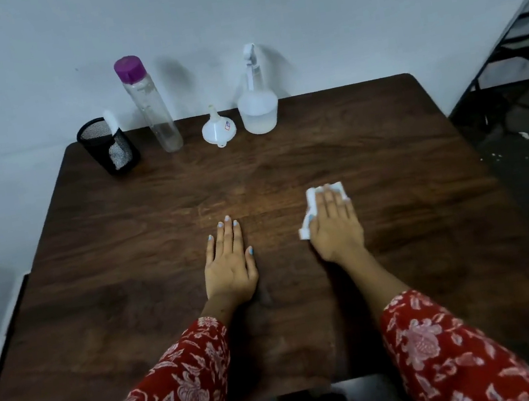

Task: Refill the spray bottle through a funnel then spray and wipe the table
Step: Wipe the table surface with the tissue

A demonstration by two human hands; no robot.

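Note:
A dark wooden table (132,290) fills the view. My right hand (336,223) lies flat with straight fingers on a white tissue (312,200), pressing it to the tabletop right of centre. My left hand (229,261) rests palm down on the bare wood beside it, holding nothing. At the back edge stands a translucent white spray bottle (257,104) with liquid in its lower part and its trigger head on. A small white funnel (218,128) sits upside down to its left. A tall clear bottle with a purple cap (149,104) stands further left.
A black mesh cup (108,145) with white tissue in it stands at the back left corner. A pale wall runs behind the table. Dark metal furniture legs (518,63) and a dark floor lie to the right.

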